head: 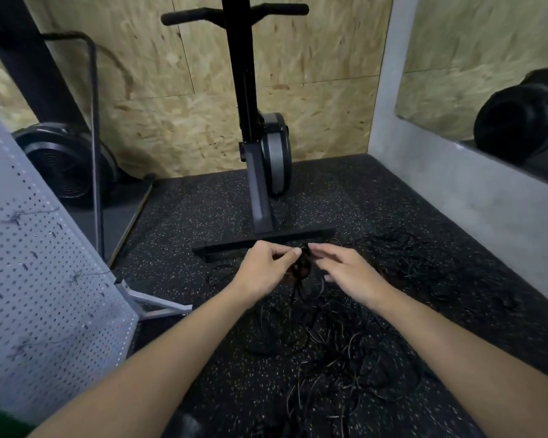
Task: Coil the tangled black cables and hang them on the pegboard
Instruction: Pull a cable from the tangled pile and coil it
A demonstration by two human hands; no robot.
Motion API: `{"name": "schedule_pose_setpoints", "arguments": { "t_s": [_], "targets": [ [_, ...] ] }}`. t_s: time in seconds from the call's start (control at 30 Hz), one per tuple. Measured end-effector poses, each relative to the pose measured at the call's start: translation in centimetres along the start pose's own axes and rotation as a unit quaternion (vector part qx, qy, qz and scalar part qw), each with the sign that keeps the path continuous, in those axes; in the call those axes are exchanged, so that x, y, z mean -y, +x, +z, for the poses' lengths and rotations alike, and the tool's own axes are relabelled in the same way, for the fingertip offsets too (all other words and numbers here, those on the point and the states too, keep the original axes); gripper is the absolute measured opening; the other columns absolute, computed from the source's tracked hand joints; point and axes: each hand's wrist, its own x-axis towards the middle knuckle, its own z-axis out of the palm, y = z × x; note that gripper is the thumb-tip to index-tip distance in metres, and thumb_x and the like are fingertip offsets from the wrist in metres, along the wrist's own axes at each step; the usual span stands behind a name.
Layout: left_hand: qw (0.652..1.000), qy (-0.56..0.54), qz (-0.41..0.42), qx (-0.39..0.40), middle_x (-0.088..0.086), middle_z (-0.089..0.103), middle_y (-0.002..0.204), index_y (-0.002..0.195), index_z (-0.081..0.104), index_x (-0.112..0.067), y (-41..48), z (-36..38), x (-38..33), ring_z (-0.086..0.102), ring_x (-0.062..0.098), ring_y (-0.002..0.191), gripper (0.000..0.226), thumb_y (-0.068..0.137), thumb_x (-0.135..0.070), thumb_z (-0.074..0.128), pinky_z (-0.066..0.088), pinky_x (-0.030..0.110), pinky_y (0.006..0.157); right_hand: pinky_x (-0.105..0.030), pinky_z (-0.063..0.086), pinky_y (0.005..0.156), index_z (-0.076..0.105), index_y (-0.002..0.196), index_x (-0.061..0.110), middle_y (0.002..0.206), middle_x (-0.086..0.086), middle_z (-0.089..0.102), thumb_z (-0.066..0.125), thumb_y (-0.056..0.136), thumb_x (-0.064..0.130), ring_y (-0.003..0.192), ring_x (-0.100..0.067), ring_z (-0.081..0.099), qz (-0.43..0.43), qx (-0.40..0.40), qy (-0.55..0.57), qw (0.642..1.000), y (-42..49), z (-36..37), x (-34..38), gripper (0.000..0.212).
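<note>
Speckled black floor [203, 210] throughout; grey pegboard [45, 279] at left; upright exercise machine [266, 159] far centre; tangled black cables [355, 358] strewn near and right on the floor; left hand [263, 270] and right hand [348, 273], 2 together, fingertips pinching 1 raised cable bundle [302, 267] between them.

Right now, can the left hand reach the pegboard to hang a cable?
Probably yes. The pegboard stands close on that side, with nothing in between. But the left hand is busy pinching a black cable bundle together with the right hand.
</note>
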Motion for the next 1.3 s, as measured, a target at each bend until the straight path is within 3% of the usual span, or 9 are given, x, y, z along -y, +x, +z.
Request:
{"name": "schedule_pose_setpoints", "arguments": {
  "t_s": [0.07, 0.17, 0.43, 0.53, 0.63, 0.7, 0.87, 1.0, 1.3],
  "targets": [
    [1.0, 0.011, 0.016, 0.01, -0.013, 0.061, 0.06, 0.093, 0.082, -0.019, 0.0, 0.1, 0.4, 0.052, 0.003, 0.055, 0.042, 0.106, -0.048, 0.054, 0.04, 0.031, 0.061, -0.013, 0.052, 0.087, 0.061, 0.142, 0.023, 0.134, 0.014, 0.062, 0.052, 0.107, 0.017, 0.116, 0.003, 0.059, 0.002, -0.005, 0.051, 0.999, 0.4, 0.1, 0.0, 0.037],
    [0.997, 0.04, 0.059, 0.014, 0.007, 0.075, 0.09, 0.095, 0.075, -0.01, 0.7, -0.1, 1.5, 0.066, 0.013, 0.081, 0.042, 0.107, -0.04, 0.048, 0.051, 0.043, 0.084, -0.029, 0.055, 0.098, 0.073, 0.123, 0.024, 0.119, 0.009, 0.076, 0.055, 0.105, 0.026, 0.116, -0.006, 0.068, 0.019, 0.006, 0.169, 0.985, 1.4, -0.1, -0.2, 0.026],
    [0.978, 0.118, 0.168, -0.043, -0.009, 0.065, 0.13, 0.116, 0.078, -0.021, 1.2, -0.3, 3.2, 0.059, 0.0, 0.117, 0.018, 0.1, -0.021, 0.07, 0.043, 0.016, 0.106, -0.036, 0.044, 0.116, 0.067, 0.133, 0.025, 0.131, 0.014, 0.07, 0.09, 0.067, 0.037, 0.129, 0.0, 0.059, -0.002, 0.066, 0.1, 0.993, 3.0, -1.0, -1.2, 0.071],
    [0.987, 0.048, 0.148, -0.027, -0.014, 0.072, 0.115, 0.099, 0.071, -0.026, 0.9, -0.7, 3.4, 0.067, 0.005, 0.108, 0.005, 0.097, -0.023, 0.074, 0.052, 0.03, 0.1, -0.032, 0.042, 0.116, 0.069, 0.129, 0.027, 0.128, 0.017, 0.071, 0.087, 0.076, 0.019, 0.127, 0.001, 0.06, -0.003, 0.092, 0.114, 0.989, 3.1, -0.9, -0.8, 0.057],
    [0.994, -0.011, 0.108, 0.004, -0.01, 0.07, 0.099, 0.1, 0.055, -0.026, 0.5, -1.1, 3.4, 0.071, 0.01, 0.092, 0.024, 0.093, -0.028, 0.078, 0.056, 0.032, 0.084, -0.021, 0.055, 0.092, 0.069, 0.13, 0.022, 0.126, 0.006, 0.074, 0.076, 0.087, -0.001, 0.115, -0.002, 0.068, 0.015, 0.134, 0.136, 0.982, 2.6, -1.2, -0.2, 0.05],
    [0.996, -0.01, 0.093, 0.005, -0.007, 0.069, 0.094, 0.101, 0.055, -0.028, 0.2, -1.4, 3.6, 0.07, 0.013, 0.086, 0.034, 0.086, -0.036, 0.085, 0.056, 0.034, 0.08, -0.031, 0.057, 0.1, 0.069, 0.132, 0.021, 0.126, -0.002, 0.075, 0.073, 0.089, -0.004, 0.116, -0.011, 0.068, 0.022, 0.168, 0.132, 0.977, 2.0, -1.6, 0.0, 0.049],
    [0.993, 0.04, 0.102, -0.036, -0.008, 0.071, 0.079, 0.088, 0.071, -0.029, -0.1, -1.2, 3.7, 0.067, 0.012, 0.077, 0.026, 0.077, -0.044, 0.089, 0.056, 0.042, 0.076, -0.035, 0.05, 0.109, 0.076, 0.116, 0.034, 0.115, 0.015, 0.075, 0.083, 0.087, 0.022, 0.112, -0.002, 0.068, -0.082, 0.057, -0.048, 0.994, 0.9, -1.7, 0.4, 0.032],
    [0.987, 0.131, 0.085, -0.042, -0.015, 0.073, 0.081, 0.092, 0.077, -0.036, -0.3, -0.8, 2.7, 0.067, 0.006, 0.08, 0.022, 0.078, -0.049, 0.086, 0.056, 0.039, 0.075, -0.015, 0.037, 0.098, 0.078, 0.098, 0.041, 0.112, 0.022, 0.065, 0.083, 0.08, 0.054, 0.115, 0.005, 0.054, -0.163, -0.068, -0.192, 0.965, 0.5, -1.0, 0.5, 0.022],
    [0.981, 0.142, 0.125, -0.044, -0.012, 0.078, 0.09, 0.106, 0.081, -0.029, -0.8, -0.5, 1.1, 0.07, 0.004, 0.084, 0.019, 0.087, -0.029, 0.083, 0.056, 0.034, 0.083, -0.035, 0.053, 0.085, 0.078, 0.107, 0.033, 0.102, 0.017, 0.06, 0.075, 0.092, 0.042, 0.091, -0.005, 0.056, -0.165, -0.06, -0.279, 0.944, 0.7, -0.2, 0.4, 0.018]
  ]
}}
